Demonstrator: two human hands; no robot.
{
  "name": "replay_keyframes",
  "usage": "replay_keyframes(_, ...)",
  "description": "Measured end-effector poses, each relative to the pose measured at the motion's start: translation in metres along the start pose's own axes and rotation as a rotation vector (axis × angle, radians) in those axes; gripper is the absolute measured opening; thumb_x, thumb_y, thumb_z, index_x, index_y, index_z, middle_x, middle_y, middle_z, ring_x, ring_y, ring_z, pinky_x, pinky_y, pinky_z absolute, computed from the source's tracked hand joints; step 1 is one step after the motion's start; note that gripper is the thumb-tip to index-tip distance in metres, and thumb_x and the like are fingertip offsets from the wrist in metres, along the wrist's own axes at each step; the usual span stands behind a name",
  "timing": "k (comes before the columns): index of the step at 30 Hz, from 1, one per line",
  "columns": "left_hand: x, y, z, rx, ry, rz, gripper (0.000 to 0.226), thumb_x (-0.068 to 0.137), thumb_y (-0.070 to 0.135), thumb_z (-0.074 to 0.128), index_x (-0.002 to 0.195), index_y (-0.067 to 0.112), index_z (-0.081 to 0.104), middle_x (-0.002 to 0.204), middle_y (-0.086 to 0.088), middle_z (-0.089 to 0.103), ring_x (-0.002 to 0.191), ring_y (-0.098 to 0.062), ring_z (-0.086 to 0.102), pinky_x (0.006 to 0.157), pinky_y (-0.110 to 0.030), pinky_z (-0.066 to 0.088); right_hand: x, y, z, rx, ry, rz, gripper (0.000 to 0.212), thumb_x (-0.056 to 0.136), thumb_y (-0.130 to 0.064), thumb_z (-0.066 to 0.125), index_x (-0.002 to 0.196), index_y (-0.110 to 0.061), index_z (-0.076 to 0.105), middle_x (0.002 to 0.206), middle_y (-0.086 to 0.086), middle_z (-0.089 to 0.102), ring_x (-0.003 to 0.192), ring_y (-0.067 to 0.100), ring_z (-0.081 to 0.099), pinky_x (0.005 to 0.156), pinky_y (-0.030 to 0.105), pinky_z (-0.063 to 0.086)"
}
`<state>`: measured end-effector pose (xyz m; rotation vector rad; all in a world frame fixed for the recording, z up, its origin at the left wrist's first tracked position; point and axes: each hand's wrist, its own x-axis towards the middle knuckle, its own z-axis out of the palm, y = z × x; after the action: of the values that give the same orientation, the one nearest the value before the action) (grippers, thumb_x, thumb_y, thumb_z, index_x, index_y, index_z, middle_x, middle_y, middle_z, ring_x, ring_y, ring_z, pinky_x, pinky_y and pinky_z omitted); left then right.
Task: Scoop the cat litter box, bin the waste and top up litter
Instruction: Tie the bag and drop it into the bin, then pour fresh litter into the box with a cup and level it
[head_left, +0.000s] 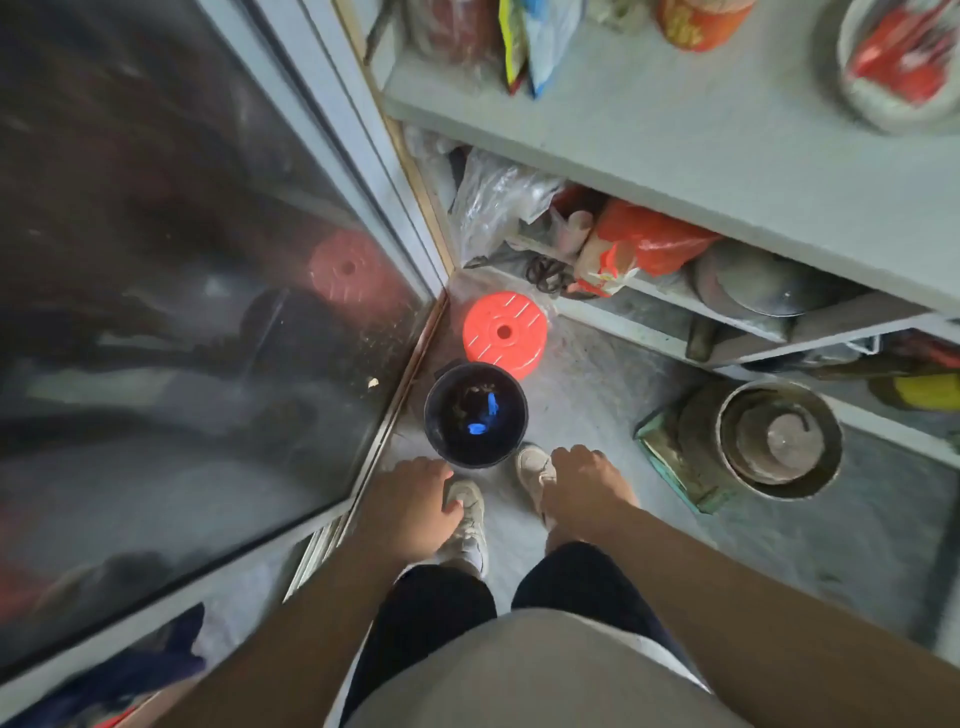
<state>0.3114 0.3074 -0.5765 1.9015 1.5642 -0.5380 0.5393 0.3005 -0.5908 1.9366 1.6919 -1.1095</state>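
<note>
A small black bucket (475, 413) stands on the floor in the corner, just ahead of my shoes. Inside it lie dark clumps and some blue pieces. My left hand (410, 496) hangs just below and left of the bucket, fingers curled down, holding nothing. Just right of the bucket's near rim, my right hand (584, 480) is also loosely curled with nothing in it. Neither hand touches the bucket. No litter box or scoop is in view.
A red plastic stool (505, 332) stands right behind the bucket. A glass door (208, 312) walls off the left. Grey shelves (727, 171) with bags and pots fill the right. A metal pot (779, 439) on a green box sits on the floor at right.
</note>
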Motion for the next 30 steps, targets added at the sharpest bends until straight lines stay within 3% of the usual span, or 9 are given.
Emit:
replay_keyframes(3,-0.012,0.028,-0.033,0.016,0.026,0.076,0.036,0.085,0.050,0.041,0.107,0.026,0.058,0.101,0.006,0.062,0.101,-0.021,0.064,0.082,-0.037,0.050,-0.034,0.013,-0.029,0.016,0.060,-0.020,0.027,0.096,-0.029,0.046,0.119,-0.017,0.054,0.118,0.003,0.056,0.106,0.023,0.054,0.080,0.033,0.047)
replay_keyframes(8,-0.016,0.065,-0.069,-0.030,0.177,0.204,0.039,0.087,0.046,0.055,0.118,0.024,0.063,0.116,0.007,0.067,0.108,-0.018,0.062,0.090,-0.039,0.050,-0.071,0.028,-0.060,0.122,0.225,0.049,0.033,0.094,-0.028,0.048,0.124,-0.016,0.053,0.123,0.004,0.055,0.117,0.025,0.049,0.089,0.035,0.046)
replay_keyframes(13,-0.016,0.078,-0.084,0.066,0.188,0.399,0.040,0.083,0.047,0.049,0.112,0.023,0.064,0.111,0.002,0.068,0.105,-0.024,0.064,0.087,-0.041,0.052,-0.105,0.020,-0.051,0.202,0.346,0.180,0.036,0.090,-0.024,0.051,0.124,-0.014,0.048,0.123,0.008,0.055,0.117,0.027,0.049,0.089,0.035,0.044)
replay_keyframes(18,-0.027,0.076,-0.075,0.174,0.162,0.618,0.038,0.090,0.042,0.055,0.124,0.025,0.061,0.124,0.003,0.064,0.115,-0.022,0.060,0.093,-0.038,0.048,-0.150,-0.009,-0.001,0.363,0.405,0.375,0.039,0.092,-0.026,0.050,0.128,-0.014,0.048,0.128,0.009,0.052,0.122,0.030,0.046,0.094,0.040,0.045)
replay_keyframes(22,-0.052,0.085,-0.063,0.244,0.082,0.749,0.043,0.085,0.046,0.049,0.120,0.025,0.062,0.121,0.002,0.065,0.114,-0.024,0.060,0.094,-0.039,0.048,-0.199,-0.025,0.053,0.504,0.419,0.481,0.040,0.093,-0.029,0.050,0.130,-0.013,0.048,0.130,0.010,0.053,0.123,0.031,0.046,0.098,0.039,0.043)
replay_keyframes(30,-0.130,0.152,0.007,0.513,-0.086,1.095,0.041,0.094,0.047,0.053,0.131,0.029,0.054,0.136,0.006,0.057,0.127,-0.021,0.051,0.105,-0.037,0.040,-0.316,-0.023,0.163,0.853,0.584,0.848,0.040,0.093,-0.030,0.051,0.128,-0.012,0.048,0.123,0.011,0.052,0.117,0.033,0.049,0.093,0.042,0.047)
